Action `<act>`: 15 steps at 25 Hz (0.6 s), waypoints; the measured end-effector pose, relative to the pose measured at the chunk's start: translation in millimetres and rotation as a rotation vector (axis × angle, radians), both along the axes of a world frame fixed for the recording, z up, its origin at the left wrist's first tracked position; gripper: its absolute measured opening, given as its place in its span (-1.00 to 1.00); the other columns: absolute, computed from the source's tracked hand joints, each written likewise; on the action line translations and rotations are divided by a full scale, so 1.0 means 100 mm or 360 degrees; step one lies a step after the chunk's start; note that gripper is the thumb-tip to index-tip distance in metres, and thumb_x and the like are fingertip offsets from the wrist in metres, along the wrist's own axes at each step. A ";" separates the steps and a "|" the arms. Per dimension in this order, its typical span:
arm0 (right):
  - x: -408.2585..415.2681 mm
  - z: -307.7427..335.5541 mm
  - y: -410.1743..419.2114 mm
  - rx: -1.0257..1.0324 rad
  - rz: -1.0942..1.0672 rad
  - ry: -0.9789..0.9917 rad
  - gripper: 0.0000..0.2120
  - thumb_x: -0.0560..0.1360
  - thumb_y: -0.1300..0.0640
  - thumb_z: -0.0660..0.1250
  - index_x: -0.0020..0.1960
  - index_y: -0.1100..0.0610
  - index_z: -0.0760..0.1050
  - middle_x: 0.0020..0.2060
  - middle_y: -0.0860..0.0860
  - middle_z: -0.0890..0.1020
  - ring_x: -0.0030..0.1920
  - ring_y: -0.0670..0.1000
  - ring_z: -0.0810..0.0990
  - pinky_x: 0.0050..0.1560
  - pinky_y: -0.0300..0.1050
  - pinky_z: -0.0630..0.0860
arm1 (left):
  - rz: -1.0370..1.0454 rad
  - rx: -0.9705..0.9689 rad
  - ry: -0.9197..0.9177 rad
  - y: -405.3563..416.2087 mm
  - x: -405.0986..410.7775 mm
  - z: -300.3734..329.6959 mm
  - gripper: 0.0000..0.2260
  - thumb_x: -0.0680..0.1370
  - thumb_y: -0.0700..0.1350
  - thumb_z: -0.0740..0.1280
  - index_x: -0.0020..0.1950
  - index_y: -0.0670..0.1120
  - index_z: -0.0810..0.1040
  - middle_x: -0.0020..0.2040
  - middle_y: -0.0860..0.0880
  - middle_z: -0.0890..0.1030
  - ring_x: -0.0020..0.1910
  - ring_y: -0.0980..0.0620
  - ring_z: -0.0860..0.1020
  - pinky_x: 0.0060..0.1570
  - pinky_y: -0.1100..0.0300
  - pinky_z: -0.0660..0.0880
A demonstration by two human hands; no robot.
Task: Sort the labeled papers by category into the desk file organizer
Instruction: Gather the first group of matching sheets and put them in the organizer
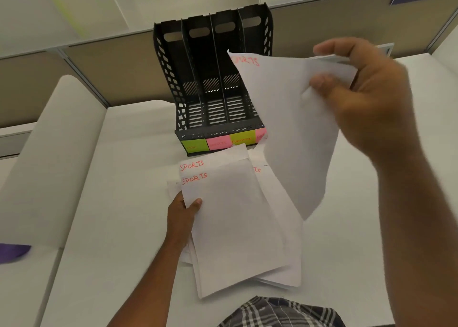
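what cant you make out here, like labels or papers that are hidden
Head view only:
- Rightmost pink sticky note: mostly hidden behind the lifted sheet in the right hand.
- Paper under the stack held by the left hand: only "TS" shows.
- Yellow note and green note: writing too blurred.

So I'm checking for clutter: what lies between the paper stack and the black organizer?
Nothing: in the head view the stack's top edge reaches the organizer's labelled front.
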State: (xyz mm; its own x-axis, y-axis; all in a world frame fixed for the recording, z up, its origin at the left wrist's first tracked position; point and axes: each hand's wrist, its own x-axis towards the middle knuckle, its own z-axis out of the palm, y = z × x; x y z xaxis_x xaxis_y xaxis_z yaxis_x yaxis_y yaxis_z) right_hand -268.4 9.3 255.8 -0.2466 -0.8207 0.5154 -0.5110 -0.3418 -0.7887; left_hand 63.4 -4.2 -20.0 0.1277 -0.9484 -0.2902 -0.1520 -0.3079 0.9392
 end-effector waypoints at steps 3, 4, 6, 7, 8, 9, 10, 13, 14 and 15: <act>-0.06 0.05 -0.12 0.0351 0.0378 -0.0521 -0.74 0.46 0.17 0.45 0.13 -0.02 0.62 -0.07 -0.09 0.67 -0.14 -0.12 0.65 -0.17 -0.23 0.61 | -0.0003 0.0009 0.0043 -0.02 0.01 0.01 -0.75 0.54 -0.18 0.43 0.11 0.16 0.62 0.06 0.15 0.72 0.04 0.01 0.70 0.03 0.01 0.64; -0.09 -0.07 -0.20 0.0511 0.0437 -0.0724 -0.74 0.46 0.22 0.44 0.11 0.00 0.63 -0.08 -0.02 0.69 -0.13 -0.03 0.66 -0.13 -0.11 0.65 | -0.0004 0.0023 0.0063 -0.03 0.01 0.01 -0.76 0.54 -0.18 0.43 0.10 0.15 0.63 0.05 0.16 0.73 0.02 0.03 0.70 0.02 0.02 0.64; -0.10 -0.44 -0.36 0.0858 0.0439 -0.0933 -0.74 0.50 0.33 0.39 0.11 0.07 0.61 -0.06 0.10 0.70 -0.10 0.08 0.67 0.00 0.03 0.64 | 0.0011 0.0051 0.0106 -0.04 0.00 0.00 -0.78 0.55 -0.18 0.42 0.08 0.13 0.64 0.07 0.09 0.73 0.01 0.03 0.71 0.02 0.01 0.64; -0.09 -0.67 -0.43 0.1041 0.0396 -0.0916 -0.75 0.51 0.35 0.37 0.11 0.07 0.60 -0.03 0.14 0.68 -0.09 0.10 0.66 0.03 0.07 0.62 | 0.0021 0.0058 0.0126 -0.04 0.00 -0.01 -0.79 0.56 -0.18 0.41 0.08 0.12 0.65 0.08 0.06 0.73 0.02 0.01 0.71 0.02 0.00 0.64; -0.07 -0.92 -0.47 0.1212 0.0327 -0.0823 -0.76 0.52 0.34 0.37 0.10 0.08 0.59 -0.01 0.17 0.66 -0.11 0.09 0.64 0.02 0.06 0.61 | 0.0031 0.0067 0.0145 -0.05 0.00 -0.02 -0.80 0.57 -0.18 0.40 0.09 0.11 0.65 0.08 0.04 0.74 0.02 -0.01 0.71 0.04 -0.01 0.64; -0.04 -1.19 -0.49 0.1346 0.0246 -0.0662 -0.78 0.52 0.32 0.38 0.11 0.08 0.59 -0.02 0.17 0.63 -0.16 0.07 0.61 -0.05 -0.01 0.60 | 0.0039 0.0080 0.0160 -0.05 -0.01 -0.02 -0.81 0.59 -0.17 0.38 0.11 0.10 0.65 0.07 0.05 0.74 0.04 -0.03 0.71 0.06 -0.04 0.63; 0.00 -1.44 -0.50 0.1423 0.0180 -0.0467 -0.79 0.51 0.29 0.40 0.12 0.10 0.59 -0.05 0.15 0.61 -0.22 0.02 0.57 -0.15 -0.14 0.55 | 0.0045 0.0099 0.0177 -0.05 -0.02 -0.03 -0.82 0.61 -0.15 0.35 0.14 0.08 0.64 0.08 0.05 0.73 0.06 -0.03 0.70 0.10 -0.06 0.62; 0.24 -2.01 -0.44 0.1360 0.0193 -0.0018 -0.80 0.48 0.28 0.42 0.10 0.15 0.62 -0.03 0.12 0.64 -0.16 0.01 0.58 -0.22 -0.23 0.45 | 0.0051 0.0175 0.0226 -0.03 -0.05 -0.04 -0.81 0.67 -0.07 0.25 0.21 0.06 0.62 0.12 0.04 0.73 0.11 -0.04 0.68 0.19 -0.09 0.57; 0.34 -2.12 -0.43 0.1298 0.0220 0.0120 -0.80 0.48 0.28 0.41 0.10 0.15 0.63 0.01 0.10 0.67 -0.06 0.04 0.61 -0.13 -0.20 0.46 | 0.0050 0.0192 0.0273 -0.03 -0.05 -0.05 -0.79 0.68 -0.04 0.23 0.22 0.05 0.62 0.14 0.03 0.72 0.13 -0.03 0.68 0.21 -0.08 0.56; 0.44 -2.20 -0.42 0.1238 0.0230 0.0237 -0.80 0.49 0.28 0.39 0.10 0.14 0.63 0.04 0.08 0.69 0.01 0.08 0.62 -0.04 -0.17 0.47 | 0.0050 0.0207 0.0355 -0.04 -0.04 -0.06 -0.77 0.68 -0.01 0.21 0.23 0.03 0.62 0.16 0.01 0.71 0.16 -0.03 0.67 0.22 -0.06 0.55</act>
State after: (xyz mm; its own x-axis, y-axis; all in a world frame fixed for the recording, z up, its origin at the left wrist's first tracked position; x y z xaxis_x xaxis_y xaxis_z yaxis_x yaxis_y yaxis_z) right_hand -224.6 -32.6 35.4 -0.0843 -0.9766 -0.1977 -0.6221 0.2066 -0.7552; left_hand 59.5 -7.8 -25.6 0.0756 -0.8979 -0.4337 0.0662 -0.4294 0.9007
